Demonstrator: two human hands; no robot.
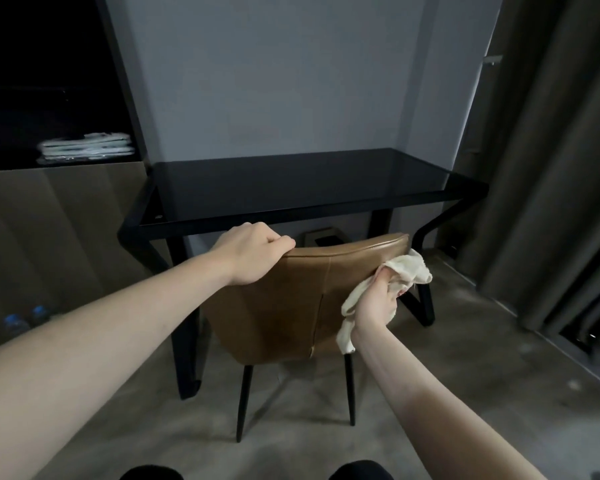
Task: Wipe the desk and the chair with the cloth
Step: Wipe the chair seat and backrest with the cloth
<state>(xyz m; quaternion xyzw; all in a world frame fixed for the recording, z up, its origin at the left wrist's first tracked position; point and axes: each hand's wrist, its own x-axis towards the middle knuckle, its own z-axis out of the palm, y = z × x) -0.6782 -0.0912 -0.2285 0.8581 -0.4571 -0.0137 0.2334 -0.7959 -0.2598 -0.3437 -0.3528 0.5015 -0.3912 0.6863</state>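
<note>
A brown leather chair (291, 299) on thin black legs stands pushed under a black glass-topped desk (291, 183), its back towards me. My left hand (253, 252) grips the top left corner of the chair back. My right hand (378, 301) holds a crumpled cream cloth (411, 270) against the right edge of the chair back, and a tail of the cloth hangs down below my wrist. The chair seat is hidden behind the backrest.
A dark shelf unit at the left holds folded white linen (87, 152). Two blue-capped bottles (25, 317) stand low at the left. Grey curtains (551, 168) hang at the right. A small bin (326, 237) sits under the desk. The floor is grey carpet.
</note>
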